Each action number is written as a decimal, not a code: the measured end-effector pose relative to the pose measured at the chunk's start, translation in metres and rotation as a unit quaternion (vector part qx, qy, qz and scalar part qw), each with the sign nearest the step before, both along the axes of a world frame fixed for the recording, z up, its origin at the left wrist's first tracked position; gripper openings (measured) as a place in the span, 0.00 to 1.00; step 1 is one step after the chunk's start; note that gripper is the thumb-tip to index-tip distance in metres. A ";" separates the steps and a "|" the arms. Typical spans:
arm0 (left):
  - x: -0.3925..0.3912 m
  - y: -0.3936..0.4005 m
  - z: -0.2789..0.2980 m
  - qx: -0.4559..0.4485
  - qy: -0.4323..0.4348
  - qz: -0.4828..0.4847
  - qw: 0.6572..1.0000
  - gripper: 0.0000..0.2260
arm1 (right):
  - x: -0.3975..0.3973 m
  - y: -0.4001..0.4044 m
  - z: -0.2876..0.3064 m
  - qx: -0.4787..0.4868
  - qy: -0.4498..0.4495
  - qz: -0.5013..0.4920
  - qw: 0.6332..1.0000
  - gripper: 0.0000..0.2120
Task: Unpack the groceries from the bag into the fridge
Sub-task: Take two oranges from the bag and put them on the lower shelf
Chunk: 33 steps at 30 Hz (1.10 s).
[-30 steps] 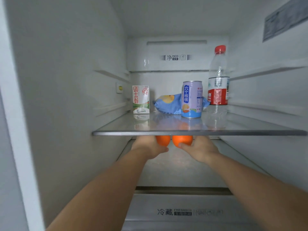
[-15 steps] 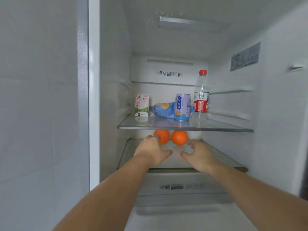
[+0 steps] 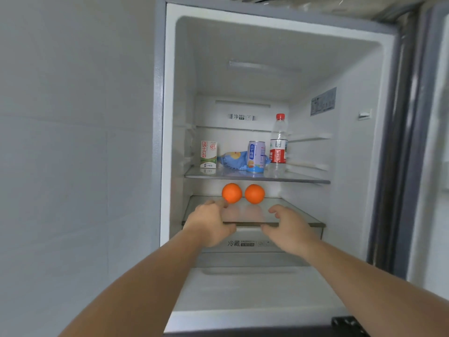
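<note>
Both hands have drawn back toward the camera since a second ago, when each was wrapped on an orange under the upper shelf; the view has also pulled away, so the whole fridge (image 3: 170,117) opening shows. Nearest, the left hand (image 3: 210,227) and right hand (image 3: 289,229) hover empty at the front edge of the lower shelf (image 3: 303,218), fingers loosely spread, well apart from each other. The left fingertips (image 3: 222,203) lie just beside the left orange (image 3: 232,193); contact cannot be told. The right hand is clear of the right orange (image 3: 254,193).

Two oranges sit side by side on the lower shelf, just apart. Beyond and above, the upper shelf (image 3: 311,180) holds four things as before: one carton (image 3: 208,154) at left, one blue bag (image 3: 233,160) lying flat, one can (image 3: 256,156) in front of it, one bottle (image 3: 278,144) with a red cap at right.
</note>
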State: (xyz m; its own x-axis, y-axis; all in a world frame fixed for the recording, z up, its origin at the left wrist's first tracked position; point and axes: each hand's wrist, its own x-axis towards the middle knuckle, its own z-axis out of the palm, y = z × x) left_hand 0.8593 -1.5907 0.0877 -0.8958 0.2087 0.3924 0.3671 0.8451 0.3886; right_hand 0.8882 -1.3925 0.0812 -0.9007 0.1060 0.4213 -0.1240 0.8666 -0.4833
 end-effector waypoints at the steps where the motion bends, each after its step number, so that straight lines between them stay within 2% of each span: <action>1: 0.011 0.000 -0.003 -0.003 -0.007 0.003 1.000 0.28 | 0.011 0.001 -0.002 -0.001 0.001 0.003 1.000 0.25; 11: 0.088 0.034 -0.010 -0.035 -0.027 -0.033 0.998 0.29 | 0.111 0.040 -0.014 -0.019 -0.034 0.012 0.999 0.29; 19: 0.099 0.099 0.002 -0.020 -0.018 -0.162 0.986 0.29 | 0.166 0.081 0.002 -0.024 -0.013 -0.088 0.996 0.27; 24: 0.100 0.138 -0.011 -0.012 -0.032 -0.280 0.959 0.30 | 0.198 0.092 0.001 -0.006 -0.009 -0.154 0.988 0.26; 27: 0.102 0.159 -0.018 -0.022 -0.019 -0.348 0.937 0.27 | 0.215 0.097 -0.001 0.005 -0.009 -0.210 0.978 0.26; 33: 0.127 0.212 -0.007 -0.046 -0.002 -0.475 0.879 0.27 | 0.276 0.118 -0.008 0.019 -0.015 -0.362 0.932 0.25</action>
State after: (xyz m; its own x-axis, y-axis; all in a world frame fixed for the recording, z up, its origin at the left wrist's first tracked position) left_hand 0.9864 -1.3784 0.0805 -0.3028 0.8936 0.3313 0.9223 0.1871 0.3381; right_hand 1.1646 -1.2744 0.0735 -0.6110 0.6759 0.4121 0.5126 0.7345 -0.4447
